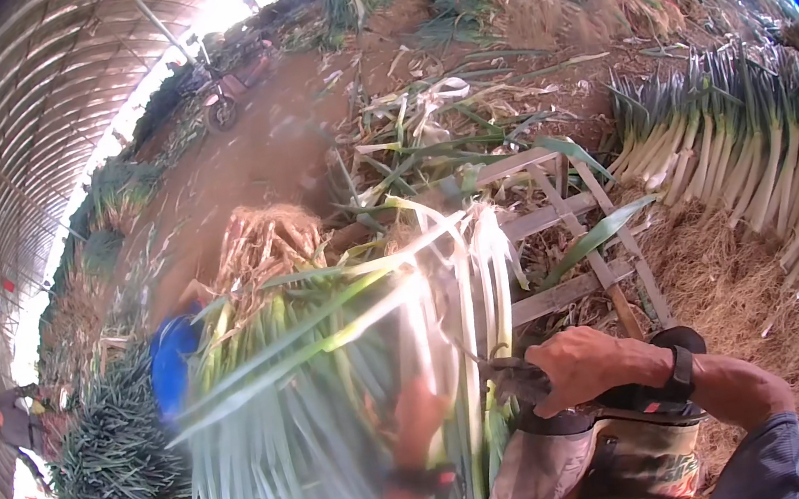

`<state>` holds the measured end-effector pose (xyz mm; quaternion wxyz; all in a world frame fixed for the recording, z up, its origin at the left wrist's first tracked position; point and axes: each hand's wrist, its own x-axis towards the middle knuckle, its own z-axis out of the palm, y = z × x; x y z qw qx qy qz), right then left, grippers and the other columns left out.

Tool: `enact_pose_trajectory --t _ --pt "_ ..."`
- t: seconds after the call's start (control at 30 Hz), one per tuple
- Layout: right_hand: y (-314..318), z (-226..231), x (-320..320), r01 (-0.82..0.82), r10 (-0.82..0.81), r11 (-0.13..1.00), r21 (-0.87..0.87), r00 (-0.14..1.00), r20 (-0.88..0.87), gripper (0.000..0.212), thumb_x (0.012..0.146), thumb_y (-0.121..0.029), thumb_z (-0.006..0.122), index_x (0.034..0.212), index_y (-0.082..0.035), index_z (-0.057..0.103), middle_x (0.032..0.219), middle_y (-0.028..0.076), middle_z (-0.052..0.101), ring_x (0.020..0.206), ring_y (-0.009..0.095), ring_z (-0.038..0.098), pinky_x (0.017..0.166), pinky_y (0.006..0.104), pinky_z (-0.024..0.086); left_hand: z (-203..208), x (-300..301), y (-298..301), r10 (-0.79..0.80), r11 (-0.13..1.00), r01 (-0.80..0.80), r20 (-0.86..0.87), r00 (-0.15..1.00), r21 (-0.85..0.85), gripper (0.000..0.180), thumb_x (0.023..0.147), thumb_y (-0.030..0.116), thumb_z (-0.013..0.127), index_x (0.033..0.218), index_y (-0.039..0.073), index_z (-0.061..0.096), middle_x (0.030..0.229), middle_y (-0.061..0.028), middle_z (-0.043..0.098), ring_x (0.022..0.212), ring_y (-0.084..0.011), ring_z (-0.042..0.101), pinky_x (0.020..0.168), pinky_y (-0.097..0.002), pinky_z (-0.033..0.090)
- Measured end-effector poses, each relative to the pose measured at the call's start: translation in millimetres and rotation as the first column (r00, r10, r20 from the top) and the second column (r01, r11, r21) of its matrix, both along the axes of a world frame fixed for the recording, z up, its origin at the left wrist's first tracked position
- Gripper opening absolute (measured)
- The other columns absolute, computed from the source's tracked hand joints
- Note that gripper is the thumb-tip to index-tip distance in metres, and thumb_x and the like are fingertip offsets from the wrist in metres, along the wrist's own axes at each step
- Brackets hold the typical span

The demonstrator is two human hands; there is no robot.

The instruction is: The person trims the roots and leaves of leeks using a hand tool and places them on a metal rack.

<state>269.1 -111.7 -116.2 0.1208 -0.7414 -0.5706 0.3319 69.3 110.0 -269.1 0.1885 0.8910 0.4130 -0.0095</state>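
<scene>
Long green onions with broad green leaves lie in a thick pile before me, their brown roots pointing away. My left hand, smeared by motion, is closed around pale stalks at the pile's right side; its fingertips are hard to make out. Whitish stalks rise from that hand, blurred as well. To the right, my right hand is wrapped around a dark tool with a thin tip reaching toward the stalks. The tool's exact kind is unclear.
A wooden slatted frame stands just beyond my hands. Cleaned green onions lie in a row at right, beside a heap of cut roots. Something blue is at left. A person is at the far left.
</scene>
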Motion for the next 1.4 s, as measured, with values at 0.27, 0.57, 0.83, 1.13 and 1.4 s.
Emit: enact_pose_trajectory --t 0.27,0.57,0.83,1.13,1.4 --pt "-5 17 -11 -0.077 0.085 0.989 0.126 0.995 -0.058 0.056 0.07 -0.044 0.077 0.097 0.002 0.061 0.085 0.021 0.067 0.085 0.041 0.066 0.074 0.0481 0.052 64 -1 26 0.179 0.92 -0.131 0.1 0.979 -0.369 0.036 0.066 0.023 0.079 0.09 -0.002 0.069 0.075 -0.0117 0.071 0.057 -0.0181 0.068 0.055 -0.0321 0.056" --pt "4 16 -8 -0.081 0.086 0.993 0.091 0.995 -0.055 0.057 0.069 -0.045 0.077 0.097 0.001 0.061 0.081 0.021 0.067 0.082 0.041 0.066 0.072 0.0475 0.052 93 -3 18 0.181 0.876 -0.082 0.166 0.969 -0.475 0.039 0.066 0.033 0.079 0.086 0.0 0.071 0.073 -0.0089 0.069 0.063 -0.0152 0.064 0.061 -0.0313 0.051" --pt "-17 -18 16 0.162 -0.181 0.979 0.125 0.971 0.157 0.06 0.069 -0.046 0.077 0.097 0.004 0.059 0.084 0.024 0.068 0.084 0.043 0.067 0.076 0.0489 0.052 21 14 5 0.129 0.937 -0.104 0.056 0.99 -0.333 0.048 0.07 0.041 0.074 0.093 -0.001 0.072 0.08 -0.0138 0.071 0.074 -0.0212 0.067 0.07 -0.0342 0.051" --pt "-26 -31 37 0.291 -0.267 0.955 -0.052 0.924 0.273 0.065 0.07 -0.045 0.077 0.104 0.007 0.058 0.092 0.024 0.069 0.09 0.04 0.069 0.079 0.0479 0.054 6 22 -21 0.075 0.954 -0.028 0.145 0.987 -0.298 0.048 0.07 0.04 0.076 0.093 -0.002 0.067 0.091 -0.0232 0.07 0.088 -0.0358 0.069 0.076 -0.0433 0.052" --pt "-25 -67 31 -0.038 0.012 0.998 0.042 0.868 0.496 0.036 0.081 -0.033 0.067 0.086 0.003 0.066 0.085 0.017 0.069 0.082 0.035 0.07 0.071 0.0465 0.055 -7 24 -30 -0.009 0.973 0.052 0.186 0.983 -0.226 0.053 0.075 0.043 0.078 0.103 0.0 0.064 0.091 -0.0243 0.069 0.084 -0.0434 0.066 0.072 -0.0493 0.052"
